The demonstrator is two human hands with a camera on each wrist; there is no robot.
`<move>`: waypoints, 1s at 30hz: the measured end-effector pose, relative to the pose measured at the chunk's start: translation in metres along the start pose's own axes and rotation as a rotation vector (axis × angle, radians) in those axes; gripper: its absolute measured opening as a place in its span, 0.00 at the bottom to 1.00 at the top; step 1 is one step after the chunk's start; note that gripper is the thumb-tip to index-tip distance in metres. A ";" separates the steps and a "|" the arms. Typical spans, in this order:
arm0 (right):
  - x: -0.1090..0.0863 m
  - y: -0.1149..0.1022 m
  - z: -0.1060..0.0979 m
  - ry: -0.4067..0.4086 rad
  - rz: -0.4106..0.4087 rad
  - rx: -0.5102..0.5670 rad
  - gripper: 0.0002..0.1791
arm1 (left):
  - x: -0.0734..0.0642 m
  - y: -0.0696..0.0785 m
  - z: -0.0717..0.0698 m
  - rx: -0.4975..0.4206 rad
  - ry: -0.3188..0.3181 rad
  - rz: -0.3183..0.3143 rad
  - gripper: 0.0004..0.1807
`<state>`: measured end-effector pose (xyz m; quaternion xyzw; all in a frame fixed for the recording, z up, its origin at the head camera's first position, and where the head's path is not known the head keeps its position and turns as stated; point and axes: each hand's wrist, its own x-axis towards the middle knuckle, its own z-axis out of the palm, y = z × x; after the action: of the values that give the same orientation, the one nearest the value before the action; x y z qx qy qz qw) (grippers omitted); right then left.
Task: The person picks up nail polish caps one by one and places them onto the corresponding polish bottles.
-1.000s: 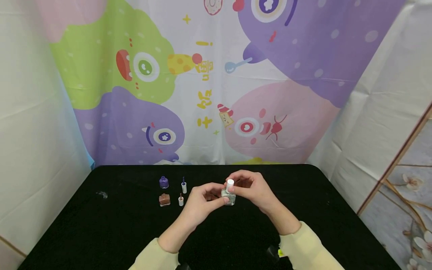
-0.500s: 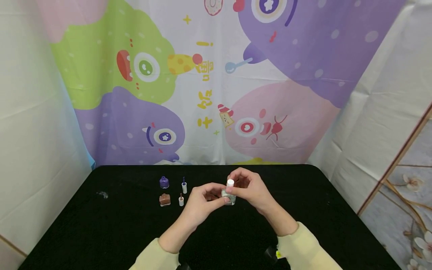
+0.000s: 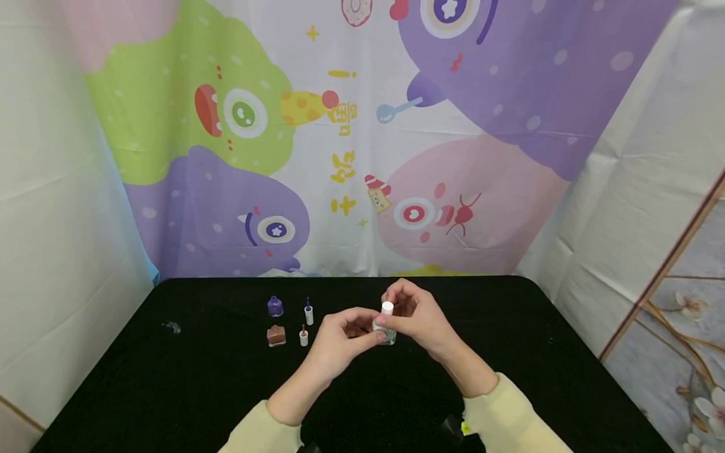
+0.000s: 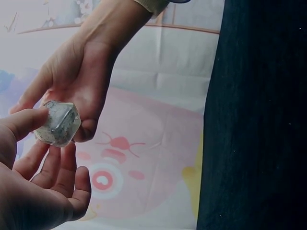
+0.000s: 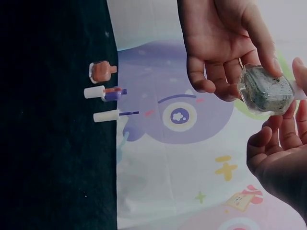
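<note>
Between the two hands, above the table, is a clear glass nail polish bottle (image 5: pixel 266 92) with pale, dark-speckled polish and a white cap (image 3: pixel 387 307). My left hand (image 3: pixel 339 336) pinches the glass body between thumb and fingers. The thumb and fingers of my right hand (image 3: pixel 418 319) grip the white cap, which sits at the bottle's neck. In the left wrist view the bottle's base (image 4: pixel 58 123) faces the camera, and the cap is hidden behind it.
Left of the hands stand an uncapped purple polish bottle (image 3: pixel 275 306) and an uncapped brown one (image 3: pixel 276 335). Beside them two white brush caps, one with a purple brush (image 3: pixel 308 314), one with a brown brush (image 3: pixel 303 338), stand brush up. A clear scrap (image 3: pixel 172 326) lies farther left.
My right hand has shifted slightly at the cap, its thumb now lower over the bottle's shoulder and its wrist a little to the left. The left hand and bottle stay nearly still.
</note>
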<state>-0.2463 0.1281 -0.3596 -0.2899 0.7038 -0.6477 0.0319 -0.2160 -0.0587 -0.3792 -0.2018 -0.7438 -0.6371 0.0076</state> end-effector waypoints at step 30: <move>-0.003 -0.004 -0.011 -0.221 -0.096 0.126 0.16 | -0.001 -0.003 -0.001 0.033 0.010 -0.016 0.16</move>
<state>-0.2472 0.1394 -0.3555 -0.3904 0.6392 -0.6555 0.0962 -0.2165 -0.0608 -0.3824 -0.1924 -0.7557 -0.6259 0.0097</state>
